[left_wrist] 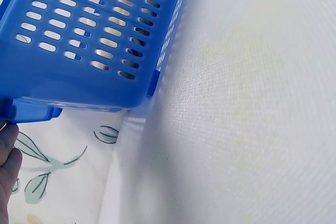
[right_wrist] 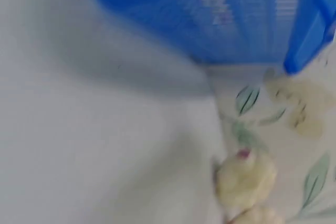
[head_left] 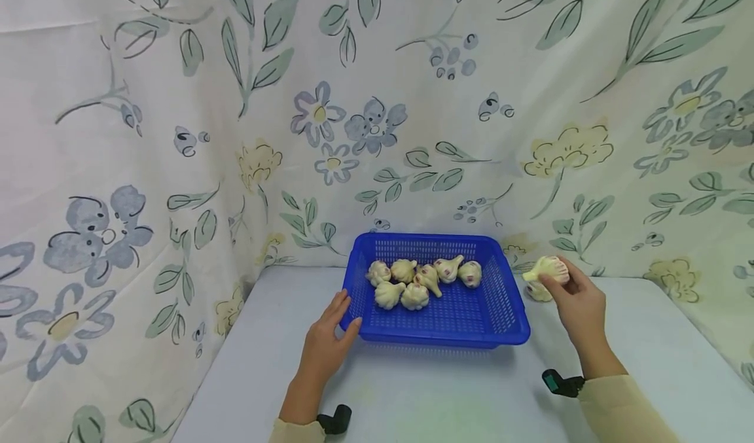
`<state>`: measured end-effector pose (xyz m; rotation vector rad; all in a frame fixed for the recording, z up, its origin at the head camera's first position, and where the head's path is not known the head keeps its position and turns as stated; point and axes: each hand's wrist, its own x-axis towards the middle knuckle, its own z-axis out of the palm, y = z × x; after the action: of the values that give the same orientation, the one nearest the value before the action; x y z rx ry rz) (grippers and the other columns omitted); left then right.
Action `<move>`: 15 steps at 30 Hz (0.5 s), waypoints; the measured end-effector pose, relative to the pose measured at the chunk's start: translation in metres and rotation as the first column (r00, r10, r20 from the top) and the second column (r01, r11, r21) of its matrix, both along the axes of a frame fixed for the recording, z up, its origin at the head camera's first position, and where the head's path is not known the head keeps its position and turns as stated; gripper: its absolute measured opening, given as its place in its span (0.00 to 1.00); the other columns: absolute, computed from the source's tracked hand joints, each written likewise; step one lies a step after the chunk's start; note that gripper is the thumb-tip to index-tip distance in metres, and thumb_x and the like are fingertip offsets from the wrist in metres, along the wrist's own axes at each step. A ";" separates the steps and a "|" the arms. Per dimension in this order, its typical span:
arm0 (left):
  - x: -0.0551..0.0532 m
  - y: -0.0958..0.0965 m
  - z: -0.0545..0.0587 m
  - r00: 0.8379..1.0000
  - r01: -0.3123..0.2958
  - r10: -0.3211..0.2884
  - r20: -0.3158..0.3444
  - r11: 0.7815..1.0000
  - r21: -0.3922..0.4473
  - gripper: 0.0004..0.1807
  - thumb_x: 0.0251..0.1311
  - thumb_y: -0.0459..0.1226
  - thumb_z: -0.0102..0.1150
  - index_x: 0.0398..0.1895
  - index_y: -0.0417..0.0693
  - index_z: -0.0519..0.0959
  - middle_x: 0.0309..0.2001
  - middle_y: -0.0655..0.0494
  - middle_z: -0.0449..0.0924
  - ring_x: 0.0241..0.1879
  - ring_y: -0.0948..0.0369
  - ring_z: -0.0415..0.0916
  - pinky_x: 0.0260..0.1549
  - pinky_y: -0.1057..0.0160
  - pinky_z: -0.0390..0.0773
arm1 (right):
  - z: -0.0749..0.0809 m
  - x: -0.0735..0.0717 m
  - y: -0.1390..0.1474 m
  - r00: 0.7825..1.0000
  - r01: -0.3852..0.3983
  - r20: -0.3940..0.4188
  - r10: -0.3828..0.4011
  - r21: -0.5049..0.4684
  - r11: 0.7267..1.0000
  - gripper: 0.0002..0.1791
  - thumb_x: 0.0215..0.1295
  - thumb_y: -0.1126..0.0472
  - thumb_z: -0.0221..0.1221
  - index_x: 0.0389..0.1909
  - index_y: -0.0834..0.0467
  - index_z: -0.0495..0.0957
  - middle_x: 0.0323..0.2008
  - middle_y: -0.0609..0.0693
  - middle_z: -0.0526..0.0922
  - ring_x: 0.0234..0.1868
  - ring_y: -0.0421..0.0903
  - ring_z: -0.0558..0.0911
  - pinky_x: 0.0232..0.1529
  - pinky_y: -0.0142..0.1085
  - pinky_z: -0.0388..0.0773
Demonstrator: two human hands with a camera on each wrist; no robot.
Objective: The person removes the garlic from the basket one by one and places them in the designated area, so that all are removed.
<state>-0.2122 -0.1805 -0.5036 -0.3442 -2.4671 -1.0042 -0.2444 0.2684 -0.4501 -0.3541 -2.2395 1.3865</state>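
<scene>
My right hand (head_left: 580, 302) pinches a garlic bulb (head_left: 554, 269) between thumb and fingers, above the table to the right of a blue plastic basket (head_left: 436, 335). Below the held bulb, another garlic bulb (head_left: 538, 292) lies on the table, partly hidden; the right wrist view shows a garlic bulb (right_wrist: 245, 179) near the table's back edge. Several garlic bulbs (head_left: 414, 296) lie in the left and middle part of the basket. My left hand (head_left: 324, 345) rests against the basket's left end, fingers extended along the rim. Its fingertips (left_wrist: 8, 142) touch the rim in the left wrist view.
The white table (head_left: 412, 397) runs back to a floral cloth (head_left: 377, 103), which hangs behind it and along the left. Perforated basket walls (left_wrist: 89, 19) stand between the hands. Dark camera mounts (head_left: 563, 384) sit on both wrists.
</scene>
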 end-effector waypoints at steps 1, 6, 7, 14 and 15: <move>0.000 0.000 0.000 1.000 0.001 -0.001 0.000 1.000 0.001 0.30 0.66 0.50 0.59 0.66 0.43 0.73 0.71 0.56 0.66 0.71 0.57 0.63 0.64 0.52 0.68 | -0.004 0.002 0.004 0.999 0.030 0.025 -0.030 -0.020 0.999 0.35 0.64 0.48 0.64 0.71 0.52 0.67 0.67 0.57 0.73 0.60 0.36 0.77 0.46 0.14 0.74; 0.001 0.000 0.001 1.000 0.002 -0.002 0.000 1.000 0.006 0.29 0.66 0.48 0.60 0.66 0.43 0.73 0.71 0.56 0.67 0.71 0.56 0.63 0.64 0.52 0.68 | -0.019 0.011 0.031 0.973 0.215 0.128 -0.192 -0.205 0.955 0.36 0.65 0.48 0.63 0.72 0.49 0.65 0.70 0.48 0.69 0.65 0.38 0.73 0.54 0.18 0.72; 0.001 0.000 0.001 1.000 0.001 -0.001 -0.002 1.000 0.006 0.29 0.66 0.48 0.60 0.66 0.43 0.74 0.71 0.56 0.67 0.71 0.56 0.63 0.64 0.52 0.68 | -0.022 0.012 0.038 0.965 0.254 0.141 -0.223 -0.265 0.930 0.35 0.65 0.49 0.63 0.72 0.48 0.65 0.70 0.47 0.70 0.64 0.36 0.73 0.55 0.18 0.71; 0.001 0.001 0.002 1.000 -0.003 0.003 -0.009 1.000 0.006 0.29 0.66 0.48 0.60 0.66 0.43 0.74 0.71 0.56 0.67 0.71 0.56 0.63 0.63 0.51 0.69 | -0.045 0.020 0.082 0.918 0.396 0.237 -0.319 -0.476 0.785 0.38 0.64 0.49 0.63 0.73 0.48 0.62 0.70 0.40 0.66 0.58 0.30 0.70 0.57 0.15 0.68; 0.001 0.001 0.002 1.000 -0.002 0.002 -0.008 1.000 0.009 0.29 0.66 0.48 0.60 0.66 0.43 0.74 0.71 0.56 0.67 0.71 0.56 0.63 0.63 0.51 0.69 | -0.049 0.021 0.087 0.915 0.399 0.258 -0.309 -0.471 0.787 0.39 0.64 0.49 0.63 0.74 0.49 0.61 0.70 0.40 0.66 0.57 0.30 0.70 0.55 0.15 0.69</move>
<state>-0.2116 -0.1795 -0.5014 -0.3418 -2.4546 -1.0103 -0.2236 0.3552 -0.4987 -1.0576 -1.7467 1.7702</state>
